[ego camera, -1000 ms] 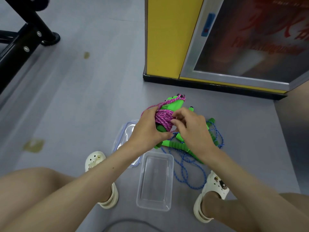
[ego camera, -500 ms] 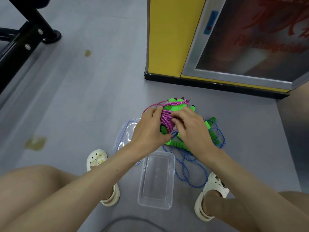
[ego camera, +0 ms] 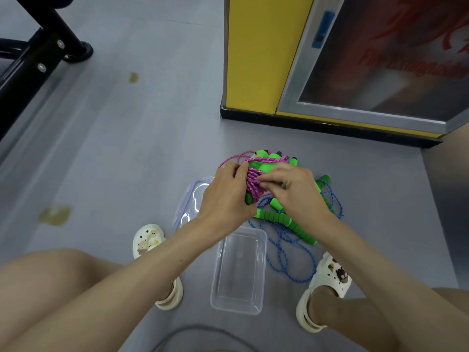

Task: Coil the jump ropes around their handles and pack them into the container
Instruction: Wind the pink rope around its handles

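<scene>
The step in hand looks like the close of the first coil, with packing not yet begun: the clear container (ego camera: 236, 309) holds nothing. Its lid (ego camera: 189, 201) lies just beyond its far left corner.

Above the container's far end, the left hand (ego camera: 225, 196) grips the pink jump rope (ego camera: 253, 185), wound thick round its green handles (ego camera: 264, 163). The fingers are curled over the windings, and one slack pink loop stands out past them.

The right hand (ego camera: 297, 194) meets the bundle from the other side, thumb and forefinger pressed together to pinch a pink strand, the other fingers loosely bent.

Right of the container's far end, the blue jump rope (ego camera: 286, 250) lies uncoiled on the floor, its green handles (ego camera: 286, 221) across it.

The next move probably calls for drawing in that slack loop and tucking the end under a turn, so the bundle holds when lowered into the container.
</scene>
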A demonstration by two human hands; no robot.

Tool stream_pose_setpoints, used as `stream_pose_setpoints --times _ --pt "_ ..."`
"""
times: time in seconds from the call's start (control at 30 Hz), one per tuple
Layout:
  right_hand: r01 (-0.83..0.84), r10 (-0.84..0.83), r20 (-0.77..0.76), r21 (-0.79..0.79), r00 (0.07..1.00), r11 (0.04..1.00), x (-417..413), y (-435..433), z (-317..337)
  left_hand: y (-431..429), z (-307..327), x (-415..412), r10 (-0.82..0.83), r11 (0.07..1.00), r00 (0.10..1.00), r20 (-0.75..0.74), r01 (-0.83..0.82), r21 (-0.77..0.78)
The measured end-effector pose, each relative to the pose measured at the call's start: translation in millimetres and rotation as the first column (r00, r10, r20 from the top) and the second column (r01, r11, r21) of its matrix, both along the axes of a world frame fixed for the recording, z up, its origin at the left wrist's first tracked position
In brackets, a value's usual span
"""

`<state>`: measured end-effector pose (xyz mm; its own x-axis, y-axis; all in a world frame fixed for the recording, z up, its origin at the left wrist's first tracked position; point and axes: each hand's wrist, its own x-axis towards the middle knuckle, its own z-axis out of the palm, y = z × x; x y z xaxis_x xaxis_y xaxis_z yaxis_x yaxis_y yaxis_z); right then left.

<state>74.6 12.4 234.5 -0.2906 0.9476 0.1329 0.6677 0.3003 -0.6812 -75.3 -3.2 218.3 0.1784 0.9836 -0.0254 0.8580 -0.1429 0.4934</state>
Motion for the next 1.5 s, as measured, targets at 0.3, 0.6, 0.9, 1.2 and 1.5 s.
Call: stream_pose_setpoints --times 0.3,0.6,0.9,1.2,1.5 --pt "0.092 -0.092 -0.004 -0.077 0.996 0.993 -3 -2 2 -1 1 2 -0.043 0.998 0.993 -0.111 0.048 0.046" --pt "0.205 -0.203 -0.031 0.135 0.979 0.969 -10 -9 -5 3 3 6 -0.007 0.999 1.000 -0.023 0.008 0.050" --pt "0.173 -0.191 0.118 0.148 0.975 0.974 -15 -11 -6 1 3 10 0.010 0.999 1.000 -0.023 -0.008 0.052" --pt "0.151 -0.118 0.284 -0.100 0.952 0.983 -16 -2 6 -5 -8 7 -0.030 0.988 0.999 -0.037 0.035 0.153" --pt "0.106 -0.036 0.295 -0.224 0.955 0.969 -9 3 7 -8 -14 3 -0.082 0.991 0.997 -0.014 0.083 0.103"
